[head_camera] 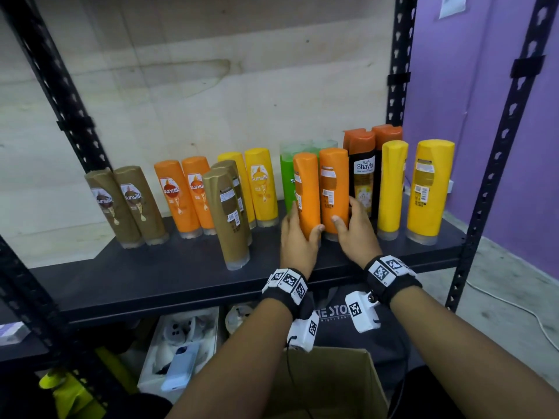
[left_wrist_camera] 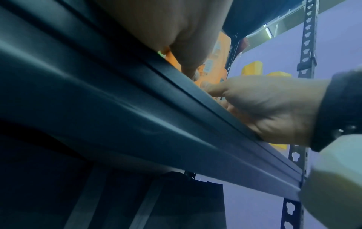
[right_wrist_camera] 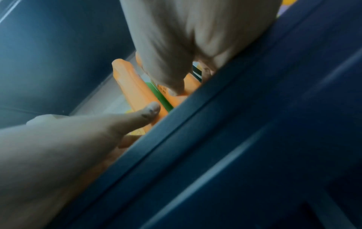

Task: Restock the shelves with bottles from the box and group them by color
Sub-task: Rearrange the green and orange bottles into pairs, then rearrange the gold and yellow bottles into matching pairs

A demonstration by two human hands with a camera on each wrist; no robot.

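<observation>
Cardboard box (head_camera: 329,379) is sitting below the shelf (head_camera: 169,276). Left hand (head_camera: 298,237) and right hand (head_camera: 355,234) are each gripping an orange bottle (head_camera: 307,192), labels turned backward. Sunsilk and Safi Shayla bottles (head_camera: 363,173) are standing around them.

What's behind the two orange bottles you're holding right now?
A green bottle stands directly behind the two orange bottles, its clear cap showing above them. Its lower body is hidden by the left hand and those bottles.

Storeroom or shop back room, black metal racking (head_camera: 399,71), rows of shampoo bottles (head_camera: 184,195), cardboard box (head_camera: 332,385)
</observation>
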